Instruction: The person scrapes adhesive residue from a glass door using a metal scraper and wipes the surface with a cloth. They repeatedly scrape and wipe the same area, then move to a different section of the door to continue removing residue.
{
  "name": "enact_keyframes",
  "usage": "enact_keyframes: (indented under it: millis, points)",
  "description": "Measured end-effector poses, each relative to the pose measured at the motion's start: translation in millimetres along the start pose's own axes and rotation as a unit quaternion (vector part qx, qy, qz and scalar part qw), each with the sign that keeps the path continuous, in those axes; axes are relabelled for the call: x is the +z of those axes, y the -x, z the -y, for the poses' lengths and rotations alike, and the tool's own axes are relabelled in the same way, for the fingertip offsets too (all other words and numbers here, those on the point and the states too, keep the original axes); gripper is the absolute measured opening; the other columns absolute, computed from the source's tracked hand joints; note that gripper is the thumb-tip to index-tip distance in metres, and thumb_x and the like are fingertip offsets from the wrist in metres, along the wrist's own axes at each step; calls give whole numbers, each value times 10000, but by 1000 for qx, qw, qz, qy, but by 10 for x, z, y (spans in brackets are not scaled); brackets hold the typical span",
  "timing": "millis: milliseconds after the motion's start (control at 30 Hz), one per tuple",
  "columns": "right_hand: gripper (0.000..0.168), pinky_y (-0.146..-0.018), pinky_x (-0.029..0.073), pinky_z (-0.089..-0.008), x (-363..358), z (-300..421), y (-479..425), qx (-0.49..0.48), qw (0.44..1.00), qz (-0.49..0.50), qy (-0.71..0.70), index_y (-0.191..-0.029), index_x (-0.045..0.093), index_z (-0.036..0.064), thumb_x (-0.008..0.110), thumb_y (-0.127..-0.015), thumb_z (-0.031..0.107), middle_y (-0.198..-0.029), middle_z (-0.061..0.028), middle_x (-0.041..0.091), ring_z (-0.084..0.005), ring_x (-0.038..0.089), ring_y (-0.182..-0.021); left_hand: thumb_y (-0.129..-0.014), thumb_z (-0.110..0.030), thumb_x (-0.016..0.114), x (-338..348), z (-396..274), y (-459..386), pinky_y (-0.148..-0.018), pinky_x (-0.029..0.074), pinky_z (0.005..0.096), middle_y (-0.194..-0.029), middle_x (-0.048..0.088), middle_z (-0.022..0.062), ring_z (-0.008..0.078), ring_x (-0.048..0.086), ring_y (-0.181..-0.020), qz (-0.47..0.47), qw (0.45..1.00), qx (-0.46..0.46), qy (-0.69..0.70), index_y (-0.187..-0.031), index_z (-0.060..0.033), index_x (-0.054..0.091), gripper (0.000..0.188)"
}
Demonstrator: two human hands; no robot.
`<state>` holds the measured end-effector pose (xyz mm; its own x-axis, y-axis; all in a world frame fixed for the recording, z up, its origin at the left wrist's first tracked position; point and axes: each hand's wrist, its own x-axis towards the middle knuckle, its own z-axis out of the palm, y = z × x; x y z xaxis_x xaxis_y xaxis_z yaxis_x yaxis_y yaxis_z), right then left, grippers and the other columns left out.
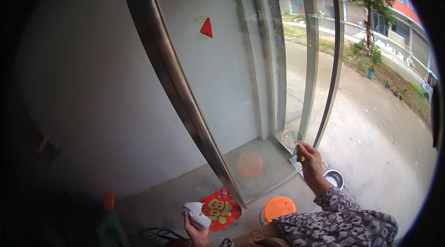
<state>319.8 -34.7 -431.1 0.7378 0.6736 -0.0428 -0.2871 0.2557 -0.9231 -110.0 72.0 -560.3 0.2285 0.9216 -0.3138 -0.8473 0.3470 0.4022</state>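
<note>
My left hand [197, 231] grips a bunched pale cloth [196, 214] at the lower middle. Out to the right, my right hand [310, 160] pinches a small tool with yellow parts [302, 159]; its exact kind is too small to tell. That hand is close to the lower outer corner of a glass door [222, 83] with a metal frame [174, 73]. Higher on the pane is a red triangular scrap [207, 28], with faint greenish marks around it. Reflections of a stool and a basin show in the glass.
An orange round stool [280, 208] and a metal basin [333, 178] stand below my right arm. A red mat with gold writing [221, 208] lies by the door's lower end. Outside is concrete ground [375, 135]; a white wall [94, 108] rises at left.
</note>
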Motion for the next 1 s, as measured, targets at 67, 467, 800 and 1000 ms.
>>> enact_keyframes:
  millis: [67, 467, 800, 1000]
  points:
    - [288, -631, 423, -233, 545, -73, 98, 22, 999, 13, -27, -1160, 681, -12, 674, -980, 212, -807, 23, 601, -71, 518, -687, -992, -336, 625, -193, -367, -29, -955, 528, 437, -1225, 676, 67, 241, 638, -1116, -13, 999, 30, -13, -1197, -124, 660, 296]
    - [169, -593, 439, -242, 1648, -84, 573, -119, 993, 10, -22, -1095, 673, 25, 630, -1010, 164, -815, -5, 615, -84, 539, -666, -1031, -328, 561, -711, -1530, -798, -959, 527, 408, -1218, 683, 67, 223, 652, -1099, -7, 997, -28, -74, -1238, -110, 651, 313]
    - [171, -627, 432, -232, 2096, 47, 129, -263, 964, -14, -22, -1156, 617, 25, 589, -1031, 139, -859, -28, 619, -92, 538, -693, -1047, -346, 527, -116, -1348, -1259, -918, 510, 413, -1232, 677, 51, 208, 642, -1092, -1, 997, -44, -61, -1251, -117, 647, 329]
    - [166, -701, 481, -226, 2312, -96, -59, -285, 958, 0, -37, -1166, 608, 19, 568, -1036, 115, -954, -40, 653, -90, 593, -787, -1028, -334, 567, -209, -1470, -1556, -965, 497, 415, -1236, 673, 55, 223, 635, -1124, -55, 998, -14, -34, -1239, -103, 646, 323]
